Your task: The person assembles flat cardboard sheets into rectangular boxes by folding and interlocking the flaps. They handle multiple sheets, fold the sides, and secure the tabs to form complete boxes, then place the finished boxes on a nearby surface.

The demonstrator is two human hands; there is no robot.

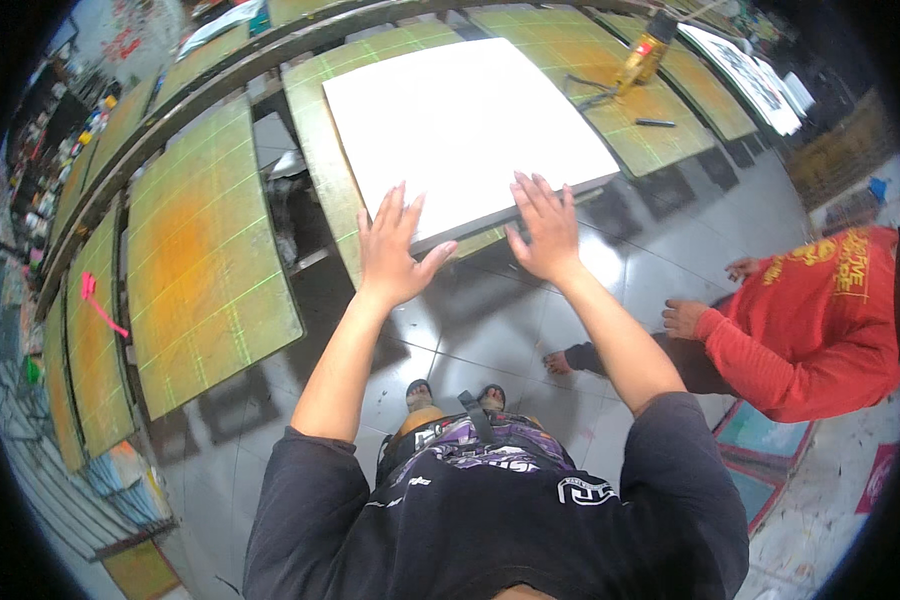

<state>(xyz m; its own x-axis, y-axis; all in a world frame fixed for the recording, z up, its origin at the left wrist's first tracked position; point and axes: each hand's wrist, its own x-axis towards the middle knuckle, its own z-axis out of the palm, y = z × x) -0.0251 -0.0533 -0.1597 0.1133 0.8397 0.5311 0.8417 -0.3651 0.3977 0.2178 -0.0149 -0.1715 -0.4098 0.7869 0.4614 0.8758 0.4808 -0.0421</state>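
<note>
A thick white stack (470,120), which looks like large sheets of paper, rests on a yellow-green board (330,190) with bright grid lines. At the stack's near left corner my left hand (395,255) lies with fingers stretched over the top and the thumb along the near edge. Further right along that same edge, my right hand (547,230) is spread flat, its fingertips on the white surface. Neither hand is wrapped around anything.
More gridded boards (205,250) line a curved rack. To the right are a yellow heat gun-like tool (644,58), a black pen-like stick (655,122) and printed sheets (745,75). A person in a red top (820,320) stands close at my right. A pink strip (103,305) lies at left.
</note>
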